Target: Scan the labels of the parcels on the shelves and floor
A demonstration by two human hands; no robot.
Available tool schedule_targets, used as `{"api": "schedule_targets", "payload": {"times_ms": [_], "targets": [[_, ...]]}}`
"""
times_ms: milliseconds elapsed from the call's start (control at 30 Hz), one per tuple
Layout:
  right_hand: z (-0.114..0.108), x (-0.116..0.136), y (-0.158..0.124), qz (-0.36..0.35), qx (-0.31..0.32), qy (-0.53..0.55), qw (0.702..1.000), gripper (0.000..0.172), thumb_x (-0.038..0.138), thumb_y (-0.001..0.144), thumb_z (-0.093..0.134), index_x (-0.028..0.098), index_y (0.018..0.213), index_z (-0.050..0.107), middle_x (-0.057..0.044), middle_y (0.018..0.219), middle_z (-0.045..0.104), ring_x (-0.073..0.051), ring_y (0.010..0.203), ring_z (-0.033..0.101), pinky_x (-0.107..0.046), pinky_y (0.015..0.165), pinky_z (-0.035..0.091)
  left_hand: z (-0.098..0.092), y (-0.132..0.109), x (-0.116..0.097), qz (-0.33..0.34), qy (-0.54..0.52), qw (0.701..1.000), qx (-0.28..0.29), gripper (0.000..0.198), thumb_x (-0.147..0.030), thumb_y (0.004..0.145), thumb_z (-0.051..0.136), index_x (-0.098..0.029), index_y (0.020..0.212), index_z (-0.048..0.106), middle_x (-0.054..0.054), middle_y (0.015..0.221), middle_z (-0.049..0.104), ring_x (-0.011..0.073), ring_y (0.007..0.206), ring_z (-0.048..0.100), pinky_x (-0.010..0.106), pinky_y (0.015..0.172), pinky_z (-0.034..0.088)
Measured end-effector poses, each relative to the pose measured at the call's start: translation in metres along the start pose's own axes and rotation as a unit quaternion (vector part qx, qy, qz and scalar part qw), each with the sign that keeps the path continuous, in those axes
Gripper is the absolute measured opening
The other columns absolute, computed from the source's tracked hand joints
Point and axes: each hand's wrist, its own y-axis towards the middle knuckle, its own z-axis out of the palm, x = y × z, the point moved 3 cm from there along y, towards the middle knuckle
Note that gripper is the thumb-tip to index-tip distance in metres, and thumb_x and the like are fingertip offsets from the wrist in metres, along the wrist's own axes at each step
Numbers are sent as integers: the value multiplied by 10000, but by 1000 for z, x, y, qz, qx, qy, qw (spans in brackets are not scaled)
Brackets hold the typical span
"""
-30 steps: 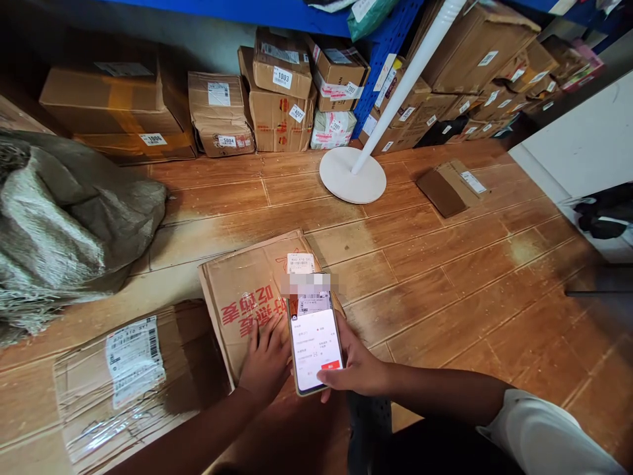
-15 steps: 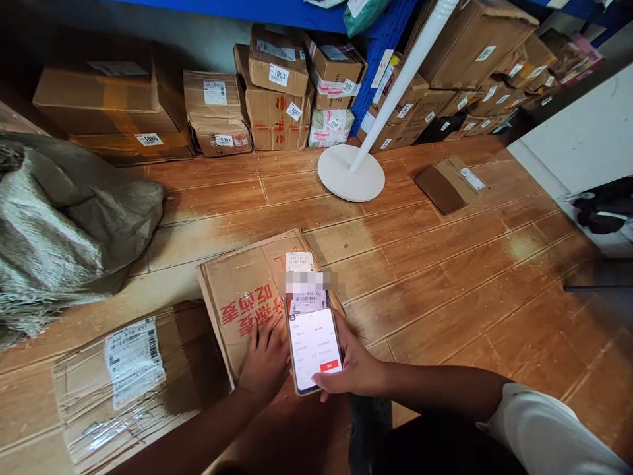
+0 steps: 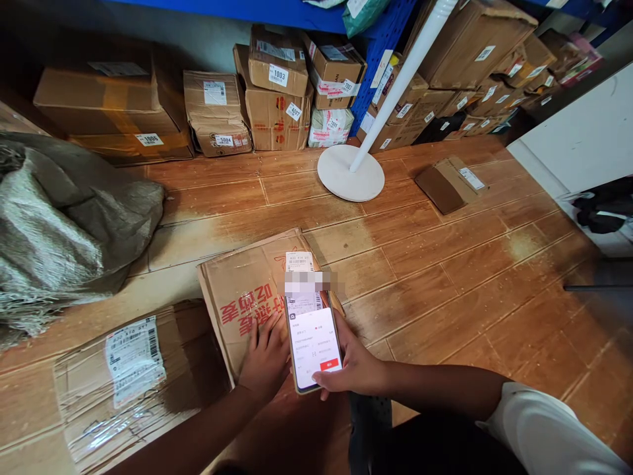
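Note:
A smartphone [image 3: 315, 349] is gripped in my right hand [image 3: 357, 371], its thumb lying over the lower part of the lit screen. The screen shows a camera picture of a label above a white form with a red button. My left hand [image 3: 264, 359] rests with spread fingers on a cardboard box [image 3: 237, 277] printed with red characters. A white shipping label [image 3: 299, 261] on that box shows just beyond the phone's top edge. To the left lies another taped cardboard box [image 3: 89, 396] with a shipping label [image 3: 134, 359] on top.
Numbered parcels [image 3: 279, 115] line the wall under a blue shelf [image 3: 217, 12]. A white pole on a round base [image 3: 341, 181] stands ahead. Flattened cardboard [image 3: 445, 185] lies on the floor to the right. A woven sack [image 3: 69, 224] sits at the left.
The camera picture on the phone screen has shifted slightly. Both hands and the boxes stay where they were.

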Motion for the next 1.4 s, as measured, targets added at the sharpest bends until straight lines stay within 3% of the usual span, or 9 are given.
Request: {"api": "schedule_targets", "payload": {"times_ms": [300,533,900,1033,1233,1400], "targets": [[-2,1,0,-2,6,4,1000,848,246,667,848,288,1281,265,-33,1028,621,-154,722,664,-266,536,585,-2,0,0,-5,4,1000,7,565,-352,779,668,-257,1328,573,133,1384,542,354,1333,368,613,1155,122],[-1,3,-3,-6,65,25,998,829,287,737,799,302,1335,224,-94,1200,598,-190,816,695,-323,624,599,-4,0,-1,2,13,1000,21,622,-391,747,702,-238,1335,568,147,1382,543,366,1328,370,606,1159,101],[1,5,-1,-9,45,11,999,751,311,774,758,281,1319,242,-119,1261,557,-233,954,668,-302,595,604,-3,0,-1,-2,1,1000,22,621,-459,752,702,-256,1324,571,142,1389,535,364,1336,357,612,1161,102],[4,-4,-3,-2,79,17,997,716,321,805,736,282,1309,228,-94,1184,598,-188,841,694,-290,602,596,-11,3,-1,-5,-14,1000,13,633,-407,788,666,-217,1373,513,158,1387,515,372,1332,362,608,1154,161],[1,-29,-17,78,162,11,984,764,312,834,713,270,1374,174,-109,1131,632,-237,863,706,-312,603,583,-42,-25,28,-14,-71,997,10,632,-471,828,606,-153,1361,487,214,1444,358,394,1372,298,565,1103,342],[-5,-31,-18,85,171,17,981,798,253,832,716,267,1393,149,-146,1200,616,-233,882,700,-294,596,571,-57,-60,58,-97,-24,994,49,862,-482,779,647,-252,1507,248,194,1561,181,427,1399,266,633,1098,308]]}}
